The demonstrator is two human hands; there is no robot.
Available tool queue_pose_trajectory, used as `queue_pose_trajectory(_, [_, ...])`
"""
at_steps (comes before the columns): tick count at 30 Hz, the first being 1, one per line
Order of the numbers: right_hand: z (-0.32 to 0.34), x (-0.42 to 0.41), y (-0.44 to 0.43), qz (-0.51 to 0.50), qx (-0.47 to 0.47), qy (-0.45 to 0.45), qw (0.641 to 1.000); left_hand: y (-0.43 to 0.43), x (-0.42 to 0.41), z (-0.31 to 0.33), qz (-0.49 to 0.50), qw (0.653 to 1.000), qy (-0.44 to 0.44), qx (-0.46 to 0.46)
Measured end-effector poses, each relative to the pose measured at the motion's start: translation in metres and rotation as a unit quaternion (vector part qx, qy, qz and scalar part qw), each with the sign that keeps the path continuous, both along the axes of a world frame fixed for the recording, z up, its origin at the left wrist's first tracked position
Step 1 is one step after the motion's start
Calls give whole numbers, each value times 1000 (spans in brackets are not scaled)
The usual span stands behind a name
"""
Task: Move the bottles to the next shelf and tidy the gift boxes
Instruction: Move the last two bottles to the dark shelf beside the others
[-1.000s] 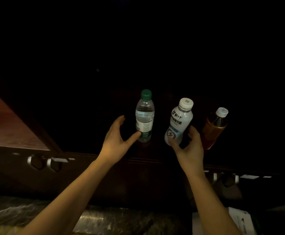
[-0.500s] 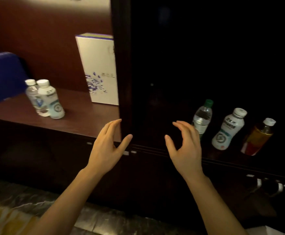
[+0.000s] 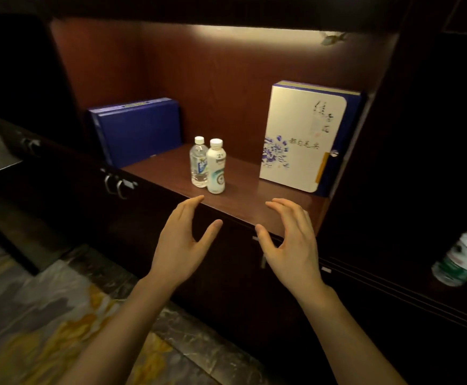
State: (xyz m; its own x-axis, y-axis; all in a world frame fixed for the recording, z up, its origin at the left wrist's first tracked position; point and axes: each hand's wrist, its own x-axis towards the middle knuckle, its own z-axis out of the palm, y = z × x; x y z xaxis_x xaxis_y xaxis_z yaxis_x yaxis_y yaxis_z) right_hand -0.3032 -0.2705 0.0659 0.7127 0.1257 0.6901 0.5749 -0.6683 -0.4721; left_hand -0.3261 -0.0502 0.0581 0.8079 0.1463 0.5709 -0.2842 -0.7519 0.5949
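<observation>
**Q:** Bottles, where?

**Me:** Two on the lit shelf (image 3: 249,202): clear bottle (image 3: 199,162) and white bottle (image 3: 216,166). Both are upright, touching each other, near the front edge, between the two gift boxes.

**Q:** What just changed?

**Me:** A second ago my hands were at three bottles in the dark shelf to the right. Half a second ago both were off them and empty, with my view swinging left. Now my left hand (image 3: 182,240) and right hand (image 3: 290,240) hang before the lit shelf's edge, fingers wide, thumbs spread, holding nothing. My reading: the last placing is done and this pair goes next.

**Q:** Round about?

**Me:** Blue gift box (image 3: 139,132) on edge at back left. White gift box (image 3: 301,137) upright at right, close to the side wall. A green-labelled bottle (image 3: 462,257) shows at the far right, in the dark shelf. Cabinet handles (image 3: 115,184) below left, patterned floor (image 3: 46,315) underfoot.

**Q:** Obstacles?

**Me:** Nothing between my fingers and the pair. The upright divider (image 3: 365,162) between the shelves must be carried round, and the white gift box stands near that path. The bottles touch, so lifting one could tip the other.
</observation>
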Motion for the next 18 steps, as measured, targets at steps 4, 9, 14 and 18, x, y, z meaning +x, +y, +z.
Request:
queue_pose_trajectory(4, [-2, 30, 35, 29, 0, 12, 1000, 30, 19, -7, 32, 999, 4, -4])
queue_pose_trajectory(9, [-10, 85, 64, 51, 22, 43, 998, 57, 68, -14, 56, 998, 17, 1])
queue_pose_trajectory(14, [-13, 155, 84, 59, 94, 118, 987, 74, 133, -19, 59, 996, 47, -47])
queue_pose_trajectory(18, [-21, 210, 97, 51, 147, 188, 970, 85, 185, -22, 72, 988, 76, -114])
